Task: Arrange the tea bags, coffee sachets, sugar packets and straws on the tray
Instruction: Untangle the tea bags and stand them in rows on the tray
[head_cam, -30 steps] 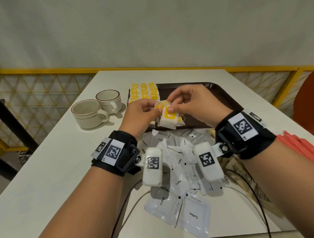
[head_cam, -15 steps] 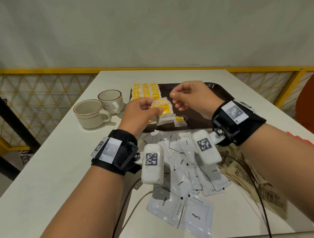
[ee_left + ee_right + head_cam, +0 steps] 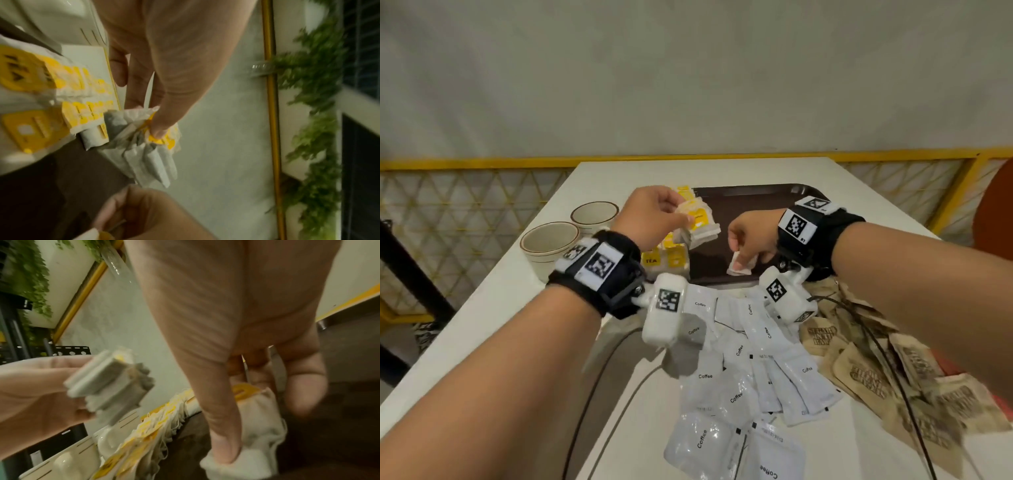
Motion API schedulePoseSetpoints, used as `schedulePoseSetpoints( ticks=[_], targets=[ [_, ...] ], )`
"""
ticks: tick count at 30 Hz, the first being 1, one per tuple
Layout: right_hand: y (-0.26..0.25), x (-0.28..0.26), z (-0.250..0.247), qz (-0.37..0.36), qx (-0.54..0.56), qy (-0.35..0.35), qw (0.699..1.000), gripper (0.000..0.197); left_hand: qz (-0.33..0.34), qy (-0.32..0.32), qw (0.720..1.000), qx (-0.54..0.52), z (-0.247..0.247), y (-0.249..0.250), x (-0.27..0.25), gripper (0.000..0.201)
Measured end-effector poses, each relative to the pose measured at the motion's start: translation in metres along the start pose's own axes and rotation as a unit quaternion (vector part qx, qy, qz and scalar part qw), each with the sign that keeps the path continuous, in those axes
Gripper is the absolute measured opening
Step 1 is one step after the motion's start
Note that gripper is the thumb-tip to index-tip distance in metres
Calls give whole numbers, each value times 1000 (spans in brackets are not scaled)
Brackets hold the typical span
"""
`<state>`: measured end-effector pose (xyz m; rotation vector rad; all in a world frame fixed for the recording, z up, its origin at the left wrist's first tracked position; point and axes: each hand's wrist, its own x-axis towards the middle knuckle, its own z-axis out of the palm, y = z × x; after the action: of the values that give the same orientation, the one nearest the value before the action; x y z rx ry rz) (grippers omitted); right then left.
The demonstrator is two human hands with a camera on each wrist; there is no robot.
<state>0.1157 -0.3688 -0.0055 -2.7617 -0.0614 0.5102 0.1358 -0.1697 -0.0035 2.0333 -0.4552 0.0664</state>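
My left hand [image 3: 678, 214] holds a small stack of yellow-labelled tea bags [image 3: 700, 222] above the left part of the dark brown tray [image 3: 756, 198]; the left wrist view shows the thumb pinching that stack [image 3: 144, 146]. My right hand [image 3: 741, 257] is down at the tray's front edge, where its thumb and fingers pinch a single tea bag [image 3: 739, 269] lying there, also seen as the tea bag [image 3: 257, 426]. Rows of tea bags [image 3: 667, 257] lie along the tray's left side. White coffee sachets [image 3: 750, 359] and brown sugar packets [image 3: 876, 370] lie in heaps on the table in front of the tray.
Two cream cups [image 3: 551, 240] [image 3: 594, 214] stand left of the tray. The white table [image 3: 482, 325] ends at a yellow mesh railing [image 3: 465, 205]. Black cables [image 3: 592, 394] trail from the wrist cameras across the sachets.
My right hand has left the stack and dropped to the tray's front, where it now pinches one tea bag. My left hand has carried the stack up and toward the tray's far left.
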Motion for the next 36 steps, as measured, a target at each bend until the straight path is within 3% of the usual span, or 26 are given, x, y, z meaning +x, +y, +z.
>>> schedulePoseSetpoints(
  ticks=[4, 7, 9, 16, 20, 24, 29, 33, 36],
  targets=[
    [9, 1, -5, 1, 86, -32, 996, 41, 18, -82, 992, 91, 9, 5, 36, 18],
    [15, 2, -4, -15, 154, -17, 988, 27, 22, -131, 976, 172, 13, 2, 56, 17],
    [16, 3, -4, -35, 165, 5, 986, 20, 25, -143, 967, 208, 15, -2, 65, 22],
    [-7, 10, -17, -107, 180, 29, 977, 21, 53, -186, 941, 279, 16, -6, 85, 21],
    [-24, 22, -11, -125, 124, 57, 983, 21, 59, -197, 933, 296, 17, -12, 89, 21],
    [-25, 29, -12, -130, 135, 66, 980, 18, 72, -196, 927, 312, 16, -17, 90, 19],
    [-8, 36, -27, -79, 209, 177, 959, 16, 54, -174, 941, 286, 6, -18, 94, 9],
    [2, 45, -19, -1, 169, 97, 981, 32, 37, -172, 945, 276, 6, -17, 99, 10],
    [0, 50, -16, -8, 220, 106, 970, 28, 38, -183, 938, 290, 11, -15, 100, 14]
  ],
)
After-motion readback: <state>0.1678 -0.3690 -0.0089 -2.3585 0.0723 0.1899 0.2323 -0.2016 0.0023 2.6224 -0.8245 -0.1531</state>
